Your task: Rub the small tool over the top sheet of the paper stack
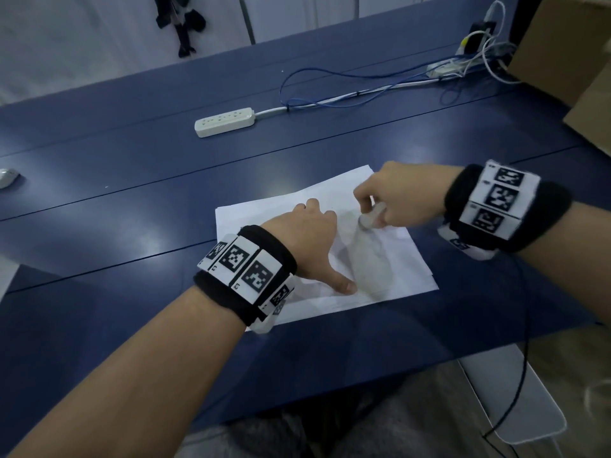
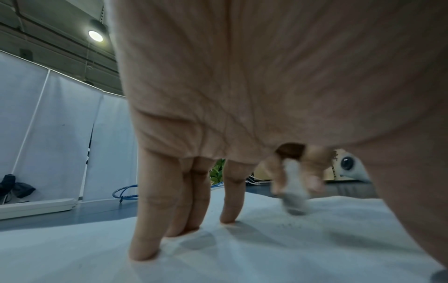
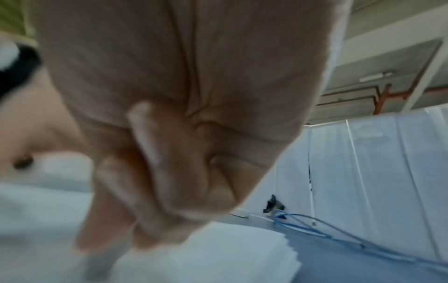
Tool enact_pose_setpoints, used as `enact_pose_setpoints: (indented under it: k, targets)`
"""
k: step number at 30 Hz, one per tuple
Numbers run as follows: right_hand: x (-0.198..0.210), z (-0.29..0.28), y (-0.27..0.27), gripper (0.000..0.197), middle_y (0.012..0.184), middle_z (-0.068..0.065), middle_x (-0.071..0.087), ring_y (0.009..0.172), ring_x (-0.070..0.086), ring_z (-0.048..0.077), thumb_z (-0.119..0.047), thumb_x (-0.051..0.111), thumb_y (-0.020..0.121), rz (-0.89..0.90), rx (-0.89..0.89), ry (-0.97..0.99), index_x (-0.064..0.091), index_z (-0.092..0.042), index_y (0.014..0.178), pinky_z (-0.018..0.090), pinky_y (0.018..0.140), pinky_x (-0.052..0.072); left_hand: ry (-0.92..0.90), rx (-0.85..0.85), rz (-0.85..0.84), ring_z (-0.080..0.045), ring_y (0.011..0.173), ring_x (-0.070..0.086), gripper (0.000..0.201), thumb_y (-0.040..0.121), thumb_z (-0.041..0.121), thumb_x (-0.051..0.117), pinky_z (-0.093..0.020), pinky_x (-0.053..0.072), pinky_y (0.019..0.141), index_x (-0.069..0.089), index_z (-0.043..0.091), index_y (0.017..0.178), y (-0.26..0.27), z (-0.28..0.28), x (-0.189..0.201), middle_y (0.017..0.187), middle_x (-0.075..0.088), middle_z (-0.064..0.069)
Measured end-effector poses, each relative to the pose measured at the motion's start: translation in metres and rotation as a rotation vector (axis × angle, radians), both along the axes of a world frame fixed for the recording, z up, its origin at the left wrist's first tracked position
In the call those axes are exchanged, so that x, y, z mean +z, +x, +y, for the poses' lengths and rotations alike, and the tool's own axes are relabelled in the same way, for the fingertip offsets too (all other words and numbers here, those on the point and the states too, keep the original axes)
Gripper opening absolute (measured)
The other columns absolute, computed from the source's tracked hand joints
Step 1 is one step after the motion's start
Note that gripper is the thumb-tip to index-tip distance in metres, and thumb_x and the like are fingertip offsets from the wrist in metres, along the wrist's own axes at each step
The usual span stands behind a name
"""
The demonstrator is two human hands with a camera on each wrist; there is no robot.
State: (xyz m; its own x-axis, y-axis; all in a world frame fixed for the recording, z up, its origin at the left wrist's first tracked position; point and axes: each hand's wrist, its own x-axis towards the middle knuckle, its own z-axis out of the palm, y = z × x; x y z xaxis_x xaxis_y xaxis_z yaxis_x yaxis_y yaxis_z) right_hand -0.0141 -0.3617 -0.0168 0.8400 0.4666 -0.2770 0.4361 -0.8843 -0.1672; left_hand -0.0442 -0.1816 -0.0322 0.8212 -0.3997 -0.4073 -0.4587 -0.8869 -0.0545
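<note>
Several white paper sheets (image 1: pixel 406 262) lie stacked on the blue table (image 1: pixel 132 193). My left hand (image 1: pixel 307 239) presses the stack with straight fingers (image 2: pixel 155 210), its thumb spread toward me. The right hand (image 1: pixel 370 206) pinches a small white eraser (image 1: pixel 372 218) whose grey tip touches the top sheet; the left wrist view shows that eraser (image 2: pixel 294 193) blurred, with dark crumbs beside it. A grey smudged patch (image 1: pixel 367 262) runs down the paper between the hands. In the right wrist view the right hand (image 3: pixel 169 172) is curled above the paper (image 3: pixel 218 258).
A white power strip (image 1: pixel 224 122) lies behind the paper, with blue and white cables (image 1: pixel 330 94) running to the far right. A cardboard box (image 1: pixel 578 61) stands at the right edge. A small white object (image 1: pixel 6 178) sits at the far left. White screens close off the back.
</note>
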Motion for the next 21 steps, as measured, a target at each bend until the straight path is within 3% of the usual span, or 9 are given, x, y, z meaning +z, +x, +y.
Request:
enact_pose_setpoints:
  k: [2, 5, 9, 12, 16, 18, 21]
  targets:
    - [0.0, -0.004, -0.011, 0.009, 0.078, -0.007, 0.064, 0.074, 0.054, 0.004, -0.028, 0.068, 0.083, 0.147, 0.102, -0.01, 0.063, -0.026, 0.09, 0.033, 0.071, 0.049, 0.009, -0.002, -0.004, -0.02, 0.104, 0.045, 0.097, 0.055, 0.082, 0.069, -0.032, 0.038, 0.07, 0.048, 0.016, 0.122, 0.0, 0.0, 0.0, 0.114, 0.04, -0.003]
    - [0.002, -0.002, -0.024, 0.012, 0.078, -0.009, 0.064, 0.071, 0.056, 0.005, -0.026, 0.074, 0.08, 0.308, 0.185, -0.097, 0.064, -0.028, 0.087, 0.026, 0.066, 0.047, 0.016, -0.001, -0.003, -0.019, 0.101, 0.043, 0.096, 0.054, 0.083, 0.069, -0.032, 0.038, 0.068, 0.048, 0.016, 0.119, 0.0, 0.0, 0.001, 0.111, 0.039, -0.003]
    - [0.002, 0.002, -0.001, 0.01, 0.074, -0.008, 0.058, 0.078, 0.057, 0.016, -0.034, 0.068, 0.082, 0.095, 0.011, -0.022, 0.061, -0.029, 0.084, 0.035, 0.071, 0.051, 0.021, 0.001, 0.012, -0.018, 0.101, 0.042, 0.097, 0.055, 0.082, 0.068, -0.033, 0.039, 0.071, 0.047, 0.016, 0.123, 0.0, -0.001, 0.002, 0.112, 0.039, -0.002]
    - [-0.001, -0.002, 0.003, 0.01, 0.077, -0.007, 0.057, 0.074, 0.05, 0.004, -0.033, 0.066, 0.086, 0.011, -0.012, 0.024, 0.057, -0.029, 0.083, 0.031, 0.067, 0.046, 0.022, 0.005, 0.011, -0.018, 0.101, 0.042, 0.096, 0.056, 0.082, 0.068, -0.032, 0.039, 0.068, 0.047, 0.017, 0.122, -0.001, 0.0, 0.001, 0.112, 0.039, -0.002]
    - [-0.002, -0.003, -0.019, 0.012, 0.083, -0.015, 0.069, 0.069, 0.057, -0.001, -0.02, 0.073, 0.082, 0.318, 0.194, -0.051, 0.064, -0.026, 0.088, 0.018, 0.063, 0.046, 0.024, 0.005, 0.005, -0.019, 0.103, 0.043, 0.097, 0.054, 0.083, 0.068, -0.032, 0.039, 0.067, 0.047, 0.017, 0.121, 0.0, -0.001, 0.001, 0.112, 0.039, -0.002]
    - [-0.002, 0.002, -0.017, 0.012, 0.084, -0.011, 0.07, 0.071, 0.058, 0.002, -0.022, 0.073, 0.081, 0.303, 0.207, -0.091, 0.064, -0.028, 0.086, 0.024, 0.069, 0.05, 0.025, 0.003, 0.005, -0.018, 0.102, 0.043, 0.097, 0.054, 0.083, 0.068, -0.032, 0.038, 0.067, 0.047, 0.017, 0.121, 0.0, -0.001, 0.001, 0.112, 0.039, -0.002]
    - [0.0, 0.008, -0.001, 0.007, 0.075, -0.009, 0.059, 0.083, 0.059, 0.018, -0.029, 0.068, 0.082, 0.088, 0.053, -0.001, 0.062, -0.029, 0.086, 0.037, 0.076, 0.052, 0.014, 0.001, 0.009, -0.018, 0.102, 0.042, 0.097, 0.055, 0.083, 0.069, -0.032, 0.038, 0.069, 0.047, 0.017, 0.123, 0.001, -0.001, 0.001, 0.112, 0.039, -0.002]
